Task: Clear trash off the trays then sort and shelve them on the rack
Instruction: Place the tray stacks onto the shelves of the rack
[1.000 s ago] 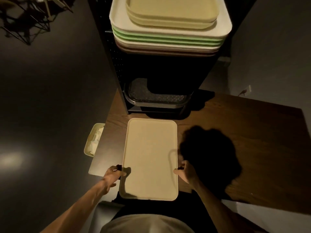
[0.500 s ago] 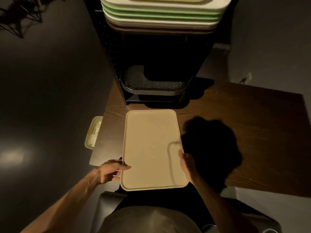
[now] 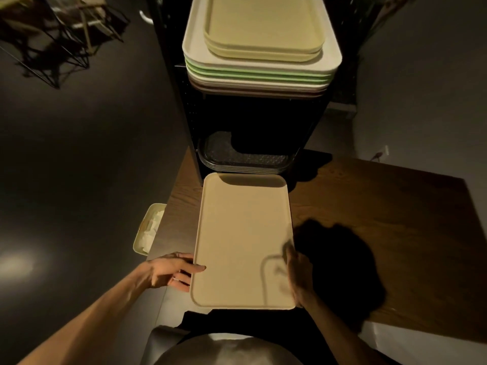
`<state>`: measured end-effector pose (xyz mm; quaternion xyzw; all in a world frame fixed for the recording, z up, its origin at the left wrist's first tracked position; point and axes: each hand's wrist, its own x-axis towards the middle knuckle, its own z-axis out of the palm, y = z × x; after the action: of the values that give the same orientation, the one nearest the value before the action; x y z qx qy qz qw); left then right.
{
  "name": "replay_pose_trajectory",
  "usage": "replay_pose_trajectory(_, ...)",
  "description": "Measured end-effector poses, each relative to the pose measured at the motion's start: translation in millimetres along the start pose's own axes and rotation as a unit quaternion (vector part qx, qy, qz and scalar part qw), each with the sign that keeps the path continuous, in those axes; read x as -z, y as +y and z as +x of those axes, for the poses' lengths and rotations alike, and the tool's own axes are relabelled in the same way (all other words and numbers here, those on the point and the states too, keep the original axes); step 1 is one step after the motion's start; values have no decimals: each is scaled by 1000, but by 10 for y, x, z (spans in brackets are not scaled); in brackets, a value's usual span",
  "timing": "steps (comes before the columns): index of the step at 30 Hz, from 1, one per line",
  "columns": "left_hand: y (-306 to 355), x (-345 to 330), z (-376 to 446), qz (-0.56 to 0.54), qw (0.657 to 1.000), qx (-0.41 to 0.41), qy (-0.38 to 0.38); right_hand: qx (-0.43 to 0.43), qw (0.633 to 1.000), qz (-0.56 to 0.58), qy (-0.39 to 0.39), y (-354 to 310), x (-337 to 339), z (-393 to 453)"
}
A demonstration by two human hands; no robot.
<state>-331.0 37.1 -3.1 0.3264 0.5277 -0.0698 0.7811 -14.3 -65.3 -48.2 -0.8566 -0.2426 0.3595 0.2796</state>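
While both hands grip it, the beige tray (image 3: 243, 238) is held above the wooden table (image 3: 382, 222), its long axis pointing toward the black rack (image 3: 250, 114). Only one view, from the head camera, is available. The left hand (image 3: 168, 272) grasps the tray's left edge near the corner closest to the person: the thumb lies over the rim on the upper surface, and the fingers (image 3: 181, 284) are curled beneath. The right hand (image 3: 297, 275) clasps the right edge near the corresponding corner; it is motion-blurred, so exact finger placement cannot be determined, but it is closed on the rim. The tray's surface is bare. Its far short edge sits just in front of the rack's lower opening.

Relative to the tray, the rack stands directly beyond the far edge. On the rack's lower shelf lies a stack of dark textured trays (image 3: 245, 160), their front lip projecting toward the held tray. On the rack's top level rests a stack of large trays (image 3: 261, 72) in white, green and brownish layers, and on top of that stack sit smaller beige trays (image 3: 263, 30) of the same colour as the held one.

To the left of the tray, beyond the table's left edge and lower down, stands a pale bin (image 3: 147, 230) containing white crumpled material. To the right of the tray, a dark shadow (image 3: 340, 270) falls across the table surface. The surrounding floor (image 3: 79, 167) is dark and dimly lit.
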Motion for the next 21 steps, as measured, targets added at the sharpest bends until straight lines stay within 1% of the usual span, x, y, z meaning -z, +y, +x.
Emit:
replay_pose_trajectory(1,16,27,23,-18,1000,-5,1,2,1000,-10,4,-79,-20,42)
replay_pose_trajectory(4,48,87,92,-77,997,-5,-11,29,999,-34,-16,-255,-57,148)
replay_pose_trajectory(6,74,113,112,-113,993,5,-25,35,999,-16,-20,-307,-91,218)
replay_pose_trajectory(8,86,128,130,-140,990,9,-34,17,999,2,-32,-325,-149,288)
replay_pose_trajectory(10,106,129,171,-158,987,5,-28,0,998,53,-40,-295,-237,362)
replay_pose_trajectory(12,114,108,224,-163,987,-6,1,-18,994,95,-54,-268,-255,386)
replay_pose_trajectory(14,105,95,309,-164,985,-20,44,-26,986,133,-96,-249,-219,387)
replay_pose_trajectory(16,115,82,401,-169,980,-29,102,-51,979,128,-152,-183,-170,387)
replay_pose_trajectory(18,145,88,499,-181,971,-40,151,-111,959,129,-228,-64,-135,409)
replay_pose_trajectory(19,162,95,545,-187,967,-48,166,-153,939,165,-261,-8,-125,411)
replay_pose_trajectory(20,180,105,588,-200,962,-57,174,-178,923,197,-279,43,-123,423)
replay_pose_trajectory(21,192,122,627,-218,958,-66,175,-190,913,229,-278,62,-126,443)
